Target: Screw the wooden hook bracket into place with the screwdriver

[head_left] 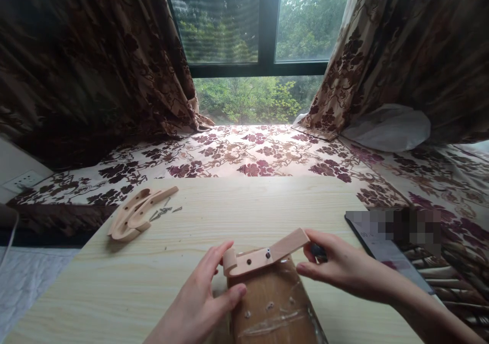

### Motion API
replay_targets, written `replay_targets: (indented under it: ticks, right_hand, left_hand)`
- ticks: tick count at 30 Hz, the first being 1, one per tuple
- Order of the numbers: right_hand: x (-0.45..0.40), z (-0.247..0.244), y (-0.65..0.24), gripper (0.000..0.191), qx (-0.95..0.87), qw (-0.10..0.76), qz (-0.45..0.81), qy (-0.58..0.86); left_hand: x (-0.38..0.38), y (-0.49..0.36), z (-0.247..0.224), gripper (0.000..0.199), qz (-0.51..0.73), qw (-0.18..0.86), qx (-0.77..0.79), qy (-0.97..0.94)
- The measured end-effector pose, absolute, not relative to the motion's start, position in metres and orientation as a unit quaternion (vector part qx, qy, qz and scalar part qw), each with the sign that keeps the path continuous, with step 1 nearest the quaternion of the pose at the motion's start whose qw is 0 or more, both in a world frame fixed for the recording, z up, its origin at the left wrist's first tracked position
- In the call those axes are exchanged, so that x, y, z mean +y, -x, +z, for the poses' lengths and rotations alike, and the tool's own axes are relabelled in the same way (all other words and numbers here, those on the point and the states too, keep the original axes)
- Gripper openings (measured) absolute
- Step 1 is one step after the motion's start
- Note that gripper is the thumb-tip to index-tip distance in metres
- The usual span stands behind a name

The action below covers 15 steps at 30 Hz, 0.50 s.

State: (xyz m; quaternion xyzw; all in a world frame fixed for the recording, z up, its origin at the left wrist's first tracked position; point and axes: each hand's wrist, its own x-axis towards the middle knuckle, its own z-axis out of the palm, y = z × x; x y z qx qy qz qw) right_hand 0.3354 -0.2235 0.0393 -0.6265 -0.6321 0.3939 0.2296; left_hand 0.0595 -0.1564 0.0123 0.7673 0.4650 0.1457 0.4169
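Through the head camera, I see the curved wooden piece (255, 264) lying across the brown block (273, 306), between my two hands. My left hand (204, 290) is spread around its left end, the thumb on the block; whether it presses, I cannot tell. My right hand (334, 265) curls its fingers about a dark object (318, 252) (mostly hidden), the index fingertip at the piece's right end. One screw (268, 253) stands in it. Far left on the table (229, 206), other wooden pieces (128, 224) lie near loose screws (162, 211).
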Motion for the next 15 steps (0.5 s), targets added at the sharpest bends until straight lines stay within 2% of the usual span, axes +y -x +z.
replay_targets:
  ticks: [2,6,10,12,15]
  right_hand:
    - [-0.228,0.034,-0.332,0.014,-0.622,0.196,0.415,0.634]
    - [-0.227,0.031,-0.322,0.012,-0.604,0.186,0.441,0.638]
    - [-0.222,0.043,-0.314,0.009,-0.61,0.221,0.443,0.618]
    - [-0.225,0.048,-0.313,0.018,-0.618,0.256,0.461,0.583]
    - [-0.237,0.042,-0.321,0.051,-0.618,0.256,0.474,0.572]
  left_hand:
    - [-0.158,-0.06,0.009,0.057,0.137,0.466,0.458,-0.745]
    - [-0.16,-0.064,0.011,0.058,0.13,0.572,0.454,-0.671]
    - [-0.161,-0.06,0.011,0.064,0.164,0.528,0.51,-0.659]
    - [-0.162,-0.055,0.01,0.059,0.195,0.477,0.489,-0.703]
    - [-0.167,-0.048,0.012,0.056,0.245,0.43,0.4,-0.771]
